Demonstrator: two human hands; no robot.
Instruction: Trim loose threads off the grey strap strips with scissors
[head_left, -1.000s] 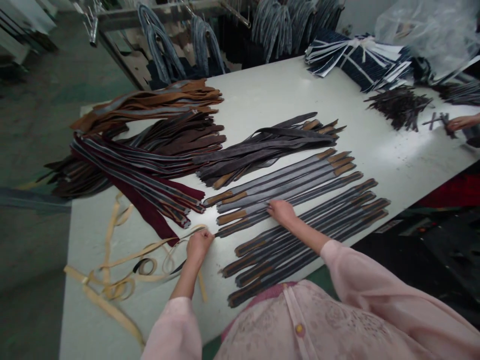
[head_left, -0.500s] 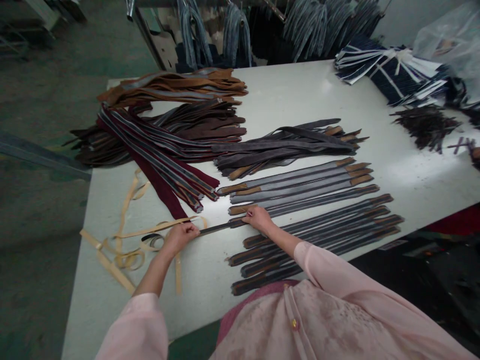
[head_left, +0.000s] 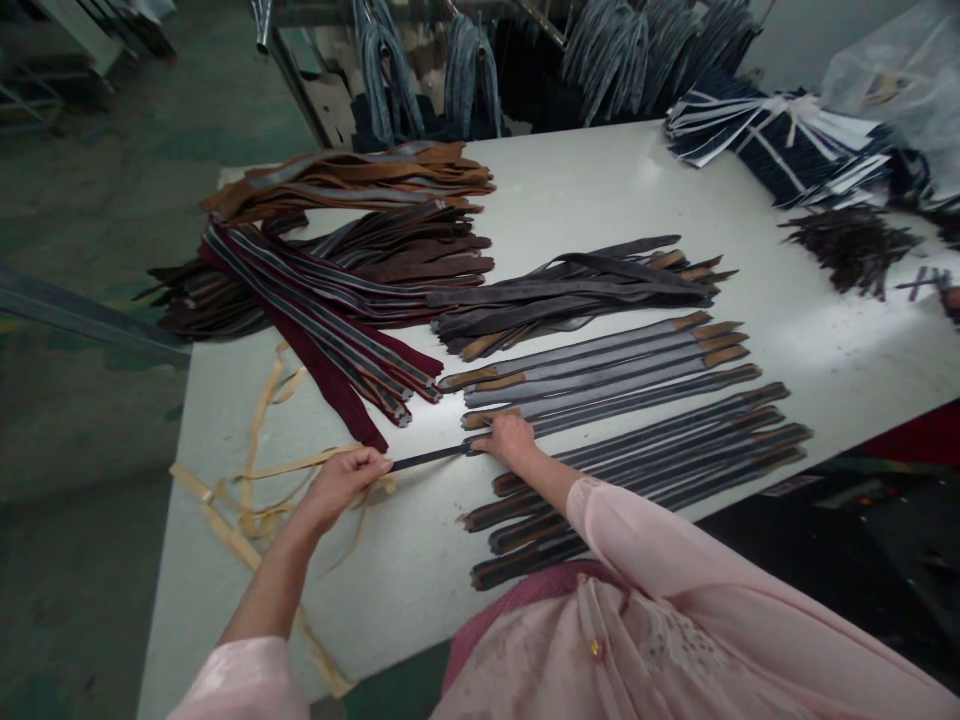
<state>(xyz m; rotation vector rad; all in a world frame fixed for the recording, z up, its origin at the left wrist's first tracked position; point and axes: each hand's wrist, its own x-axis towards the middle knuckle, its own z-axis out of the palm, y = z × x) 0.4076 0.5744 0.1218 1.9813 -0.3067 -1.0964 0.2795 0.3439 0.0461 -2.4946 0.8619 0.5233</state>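
A narrow black tape (head_left: 427, 458) runs taut between my two hands, just above the white table. My left hand (head_left: 339, 488) is closed, pinching the tape's left part between thumb and fingers. At the left end of a dark fabric strip (head_left: 645, 398), my right hand (head_left: 511, 443) has its fingers pressed together on the tape where it meets the strip. Tan paper-like tape (head_left: 262, 475) lies in loose curls around and under my left forearm. More dark strips (head_left: 637, 480) lie in rows below my right hand, and grey strips with brown ends (head_left: 600, 362) above it.
Past my hands lie a dark grey strip bundle (head_left: 570, 290), a maroon bundle (head_left: 300, 310) and a brown bundle (head_left: 345, 178). Navy and white pieces (head_left: 787, 140) and dark scraps (head_left: 847, 250) sit at the right. A hanging rack (head_left: 420, 80) stands behind the white table (head_left: 570, 190).
Both hands have shifted slightly, still on the black tape. The black curl by my left hand no longer shows. Tan tape now trails down to the table's near edge.
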